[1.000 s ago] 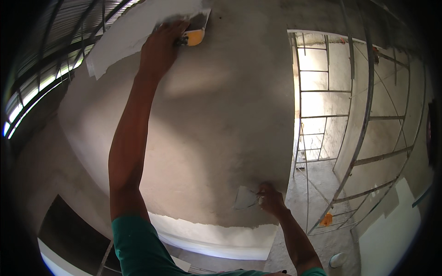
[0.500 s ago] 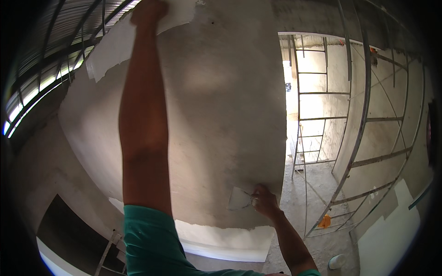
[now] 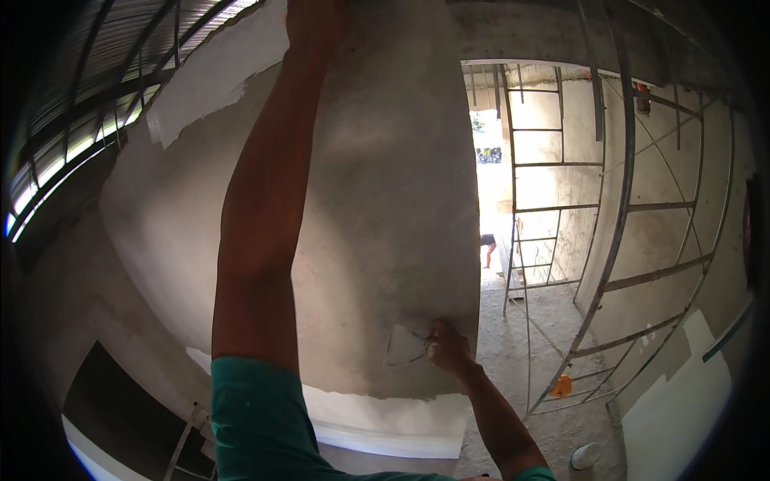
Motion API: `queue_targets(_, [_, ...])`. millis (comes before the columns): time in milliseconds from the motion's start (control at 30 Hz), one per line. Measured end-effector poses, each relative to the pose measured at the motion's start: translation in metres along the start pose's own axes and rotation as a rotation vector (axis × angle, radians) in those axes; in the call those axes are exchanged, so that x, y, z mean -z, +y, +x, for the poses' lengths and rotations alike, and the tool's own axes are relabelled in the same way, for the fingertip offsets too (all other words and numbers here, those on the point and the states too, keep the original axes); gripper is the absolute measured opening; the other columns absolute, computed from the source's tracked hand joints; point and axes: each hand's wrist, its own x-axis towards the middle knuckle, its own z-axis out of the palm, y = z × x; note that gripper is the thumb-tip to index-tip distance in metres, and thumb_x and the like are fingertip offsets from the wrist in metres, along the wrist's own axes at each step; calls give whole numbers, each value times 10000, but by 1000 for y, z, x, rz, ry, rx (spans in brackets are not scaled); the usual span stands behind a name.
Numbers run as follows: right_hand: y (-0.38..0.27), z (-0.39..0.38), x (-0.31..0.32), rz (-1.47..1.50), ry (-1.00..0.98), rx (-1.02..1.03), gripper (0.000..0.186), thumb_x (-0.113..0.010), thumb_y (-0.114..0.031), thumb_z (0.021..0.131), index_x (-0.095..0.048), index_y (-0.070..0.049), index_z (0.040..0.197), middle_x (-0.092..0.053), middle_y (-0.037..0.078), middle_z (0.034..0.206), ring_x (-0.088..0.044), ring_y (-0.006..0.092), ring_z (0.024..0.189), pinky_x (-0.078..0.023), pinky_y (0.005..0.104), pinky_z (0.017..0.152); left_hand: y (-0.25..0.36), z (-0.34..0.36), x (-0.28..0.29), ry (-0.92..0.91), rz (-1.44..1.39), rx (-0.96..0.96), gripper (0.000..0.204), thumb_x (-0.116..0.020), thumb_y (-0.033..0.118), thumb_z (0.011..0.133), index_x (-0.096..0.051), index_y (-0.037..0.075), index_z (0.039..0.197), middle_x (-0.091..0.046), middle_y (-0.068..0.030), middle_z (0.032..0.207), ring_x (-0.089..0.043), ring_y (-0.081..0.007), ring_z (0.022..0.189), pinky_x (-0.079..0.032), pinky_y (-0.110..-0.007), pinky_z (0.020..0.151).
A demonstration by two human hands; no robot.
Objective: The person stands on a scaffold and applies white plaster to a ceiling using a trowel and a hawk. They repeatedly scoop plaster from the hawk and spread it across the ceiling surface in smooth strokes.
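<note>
My left arm, in a green sleeve, reaches up across the grey plastered wall. At the top edge of the picture is my left hand, near a ragged white coated patch; its fingers are cut off, so what they hold does not show. Lower right, my right hand is closed around the handle of a putty knife. The knife's wide, pale blade points left, in front of the wall's lower part; whether it touches the surface I cannot tell.
A white band runs along the wall's bottom. Right of the wall, a bright doorway shows a far person's leg. Metal scaffolding stands at right, with an orange item low on it. A white container sits on the floor.
My left hand has swept right along the top of the wall. My right hand and the putty knife have shifted slightly left in the picture. A person's leg now shows beyond the doorway.
</note>
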Motion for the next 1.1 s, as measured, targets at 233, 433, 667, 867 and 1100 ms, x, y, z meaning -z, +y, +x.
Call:
queue_targets(233, [-5,-1,13,192,-19,-117,410,-635,-15,679,-522,-148,1051,-576,-12,1074,-582,205,1021,-464,369,844,60,-72,23,-441,-107,158,399,-513,140,857,-522,204,1251,-647,-101,1062,-621,-341,961,-501,-447,829])
queue_targets(433, [12,-8,19,50,-59,-71,308,-621,-52,699,-677,-194,966,-515,-5,1140,-519,183,1104,-465,346,880,7,-35,80,-693,113,755,322,-509,222,823,-571,129,1124,-647,-205,988,-628,-391,928,-493,-504,776])
queue_targets(667, [6,0,3,72,-30,-25,293,-620,-67,696,-697,-197,947,-504,-8,1134,-517,171,1091,-464,344,887,-53,-26,-1,-633,138,841,346,-520,259,795,-640,108,1082,-639,-191,1058,-627,-347,975,-500,-450,808])
queue_targets(867, [0,-4,9,130,-9,-17,224,-604,-64,714,-670,-167,901,-512,-4,1135,-552,196,1042,-469,356,863,106,64,8,-594,-168,790,290,-453,69,842,-595,61,1095,-634,-134,1075,-577,-331,1016,-456,-434,843])
queue_targets(1100, [17,-5,21,185,-15,-121,203,-582,-67,740,-650,-164,905,-525,-5,1120,-553,204,1040,-461,364,871,125,26,34,-562,-150,456,331,-530,183,834,-598,137,1155,-657,-101,1039,-632,-315,954,-495,-463,812])
